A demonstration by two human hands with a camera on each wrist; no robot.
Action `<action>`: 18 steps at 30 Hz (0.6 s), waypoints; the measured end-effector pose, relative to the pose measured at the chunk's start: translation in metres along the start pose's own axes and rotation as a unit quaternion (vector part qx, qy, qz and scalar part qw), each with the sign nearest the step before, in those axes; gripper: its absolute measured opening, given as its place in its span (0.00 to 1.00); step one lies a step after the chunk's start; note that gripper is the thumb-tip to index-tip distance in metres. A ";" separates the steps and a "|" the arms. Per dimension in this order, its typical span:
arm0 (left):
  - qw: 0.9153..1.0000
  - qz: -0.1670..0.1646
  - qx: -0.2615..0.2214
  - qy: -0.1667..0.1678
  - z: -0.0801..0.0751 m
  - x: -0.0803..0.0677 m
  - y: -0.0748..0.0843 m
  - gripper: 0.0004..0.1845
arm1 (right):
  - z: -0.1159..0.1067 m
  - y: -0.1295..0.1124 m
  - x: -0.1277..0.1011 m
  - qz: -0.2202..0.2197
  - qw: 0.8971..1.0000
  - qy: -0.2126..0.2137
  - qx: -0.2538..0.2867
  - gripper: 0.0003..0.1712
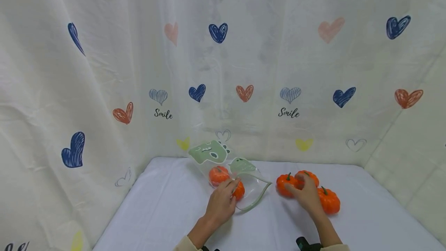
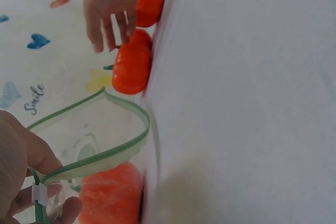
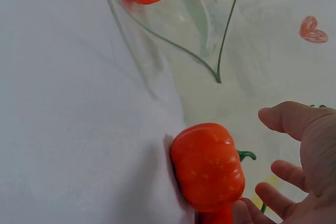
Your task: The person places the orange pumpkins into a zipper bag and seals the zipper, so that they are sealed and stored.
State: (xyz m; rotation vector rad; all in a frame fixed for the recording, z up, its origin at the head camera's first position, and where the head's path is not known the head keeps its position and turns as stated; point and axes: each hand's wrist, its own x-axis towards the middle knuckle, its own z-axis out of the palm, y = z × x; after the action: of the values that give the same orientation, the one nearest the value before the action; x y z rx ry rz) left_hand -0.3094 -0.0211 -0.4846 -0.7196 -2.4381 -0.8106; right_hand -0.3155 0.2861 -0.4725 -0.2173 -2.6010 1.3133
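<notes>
My left hand [image 1: 222, 202] pinches the edge of a clear zip bag [image 1: 242, 164] with green trim and a green cartoon print. In the left wrist view its fingers are close around the white slider [image 2: 39, 193], and the bag's mouth gapes toward the right. Two orange pumpkins [image 1: 218, 175] with a plastic sheen lie inside the bag. My right hand [image 1: 307, 195] hovers over three more pumpkins [image 1: 285, 184] with green stems, thumb and fingers spread. In the right wrist view a gap shows between thumb and the nearest pumpkin [image 3: 207, 166].
A white cloth [image 1: 153, 204] covers the table. Behind it hangs a pale curtain [image 1: 265, 61] printed with hearts and "Smile". The loose pumpkins sit grouped to the right of the bag, the rightmost pumpkin [image 1: 329, 200] beside my right wrist.
</notes>
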 end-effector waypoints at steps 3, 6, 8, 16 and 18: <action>1.000 0.002 0.003 0.000 0.001 0.000 -0.001 0.32 | 0.002 0.008 0.002 0.000 1.000 0.003 -0.007 0.44; 1.000 0.003 0.004 0.000 0.002 -0.001 0.000 0.32 | 0.004 0.014 0.003 0.003 1.000 -0.001 -0.019 0.46; 1.000 0.003 0.003 0.001 0.002 -0.001 0.000 0.32 | 0.005 0.018 0.004 0.006 0.999 -0.009 -0.033 0.49; 1.000 -0.003 -0.001 -0.003 0.001 0.000 0.002 0.33 | 0.011 0.024 0.008 0.019 0.996 -0.059 -0.066 0.55; 1.000 -0.004 0.000 -0.005 0.001 0.000 0.003 0.33 | 0.012 0.025 0.008 0.017 0.996 -0.064 -0.061 0.54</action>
State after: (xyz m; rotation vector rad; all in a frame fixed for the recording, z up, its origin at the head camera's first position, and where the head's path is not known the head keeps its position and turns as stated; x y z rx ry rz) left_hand -0.3078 -0.0189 -0.4841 -0.7174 -2.4515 -0.8116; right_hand -0.3253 0.2937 -0.4983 -0.2044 -2.8015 1.2167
